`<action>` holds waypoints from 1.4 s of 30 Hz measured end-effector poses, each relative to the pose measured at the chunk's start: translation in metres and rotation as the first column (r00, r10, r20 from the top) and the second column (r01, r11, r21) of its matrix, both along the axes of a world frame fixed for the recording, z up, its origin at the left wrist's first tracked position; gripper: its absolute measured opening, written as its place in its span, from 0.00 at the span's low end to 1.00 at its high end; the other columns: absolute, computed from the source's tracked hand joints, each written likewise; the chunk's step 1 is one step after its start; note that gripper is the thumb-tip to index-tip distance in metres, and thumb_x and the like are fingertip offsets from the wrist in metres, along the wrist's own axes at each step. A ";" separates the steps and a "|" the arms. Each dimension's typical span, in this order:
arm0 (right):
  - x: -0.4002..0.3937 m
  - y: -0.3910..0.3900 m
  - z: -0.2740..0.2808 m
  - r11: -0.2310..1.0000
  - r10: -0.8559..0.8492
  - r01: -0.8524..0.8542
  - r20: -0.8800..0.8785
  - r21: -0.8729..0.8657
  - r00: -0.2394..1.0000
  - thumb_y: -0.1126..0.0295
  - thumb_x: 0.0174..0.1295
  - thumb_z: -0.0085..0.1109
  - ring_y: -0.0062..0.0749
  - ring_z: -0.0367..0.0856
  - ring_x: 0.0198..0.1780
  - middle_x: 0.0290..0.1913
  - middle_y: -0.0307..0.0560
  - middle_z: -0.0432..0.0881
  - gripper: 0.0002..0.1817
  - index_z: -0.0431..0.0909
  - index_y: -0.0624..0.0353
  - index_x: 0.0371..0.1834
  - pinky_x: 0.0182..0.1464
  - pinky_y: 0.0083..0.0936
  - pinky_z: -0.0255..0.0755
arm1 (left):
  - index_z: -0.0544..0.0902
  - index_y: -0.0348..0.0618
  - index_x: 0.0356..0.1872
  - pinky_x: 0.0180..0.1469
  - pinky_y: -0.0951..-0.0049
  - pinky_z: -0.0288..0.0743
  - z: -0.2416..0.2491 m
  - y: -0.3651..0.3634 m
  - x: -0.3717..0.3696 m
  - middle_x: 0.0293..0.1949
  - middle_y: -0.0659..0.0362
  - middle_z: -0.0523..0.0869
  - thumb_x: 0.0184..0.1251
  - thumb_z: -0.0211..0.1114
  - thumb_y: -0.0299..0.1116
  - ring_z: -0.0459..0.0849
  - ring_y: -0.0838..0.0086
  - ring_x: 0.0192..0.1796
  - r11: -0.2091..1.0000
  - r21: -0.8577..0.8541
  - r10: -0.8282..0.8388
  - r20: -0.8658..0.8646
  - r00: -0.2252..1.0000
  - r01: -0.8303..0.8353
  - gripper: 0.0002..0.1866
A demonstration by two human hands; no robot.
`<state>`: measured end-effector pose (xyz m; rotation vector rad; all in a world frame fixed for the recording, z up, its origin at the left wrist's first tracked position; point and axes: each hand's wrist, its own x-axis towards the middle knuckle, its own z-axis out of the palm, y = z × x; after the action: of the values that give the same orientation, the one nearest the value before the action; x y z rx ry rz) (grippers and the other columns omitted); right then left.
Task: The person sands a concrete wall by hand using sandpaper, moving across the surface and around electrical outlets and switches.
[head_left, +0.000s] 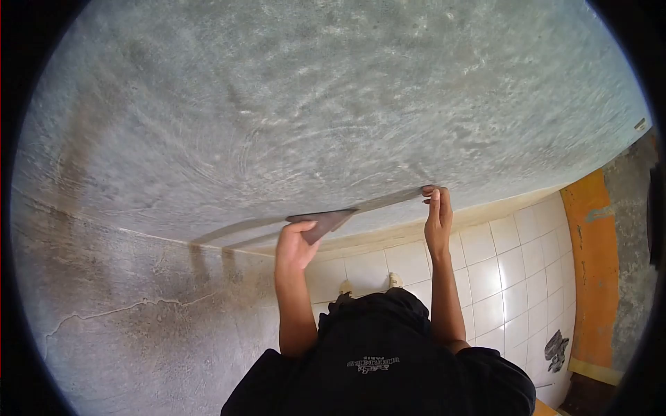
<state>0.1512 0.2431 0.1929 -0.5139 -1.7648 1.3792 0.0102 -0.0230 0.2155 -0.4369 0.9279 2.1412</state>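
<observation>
My left hand (297, 248) grips a thin, dark grey-brown sheet of sandpaper (326, 223), thumb on its near face. The sheet's far edge lies along the rough grey plastered wall (312, 125). To the right, my right hand (437, 215) is raised at the same wall, its fingers bent and drawn together with the tips at the surface. Anything between those fingers is too small or hidden to make out. Dark shadow bands cross the plaster beside both hands.
A second wall (139, 305) with a long crack meets this one at left. White floor tiles (513, 263) lie below, with a dark crumpled item (556, 350) at right. Further right is an orange painted strip (593, 256). A small fitting (639, 124) sits on the wall.
</observation>
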 end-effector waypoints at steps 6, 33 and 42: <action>-0.001 0.006 0.000 1.000 0.013 -0.013 0.021 0.003 1.000 0.60 0.79 0.40 0.26 0.72 0.40 0.38 0.43 0.76 0.18 0.73 0.63 0.40 0.48 0.26 0.69 | 0.74 0.31 0.52 0.67 0.62 0.69 0.015 0.011 0.017 0.51 0.50 0.81 0.55 0.56 0.14 0.79 0.60 0.57 0.993 0.084 0.095 -0.148 0.984 -0.083 0.20; 0.000 0.006 -0.007 0.997 0.059 -0.058 0.009 -0.046 0.998 0.61 0.79 0.40 0.27 0.73 0.42 0.38 0.43 0.76 0.18 0.73 0.64 0.40 0.50 0.26 0.69 | 0.71 0.35 0.47 0.52 0.76 0.64 -0.028 0.102 0.057 0.41 0.62 0.72 0.64 0.49 0.19 0.69 0.80 0.44 0.758 -0.490 0.237 -0.408 0.882 -0.430 0.11; -0.003 0.007 -0.016 0.999 0.043 -0.043 0.000 -0.033 0.999 0.62 0.79 0.41 0.24 0.72 0.41 0.38 0.41 0.75 0.16 0.73 0.63 0.40 0.49 0.25 0.70 | 0.76 0.33 0.46 0.58 0.74 0.65 -0.052 0.102 0.058 0.47 0.58 0.78 0.63 0.51 0.21 0.74 0.75 0.53 0.787 -0.470 0.185 -0.440 0.879 -0.401 0.12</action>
<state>0.1482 0.2500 0.1767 -0.4969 -1.7648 1.4403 0.0682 0.0787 0.1631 -0.4875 1.8306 2.2568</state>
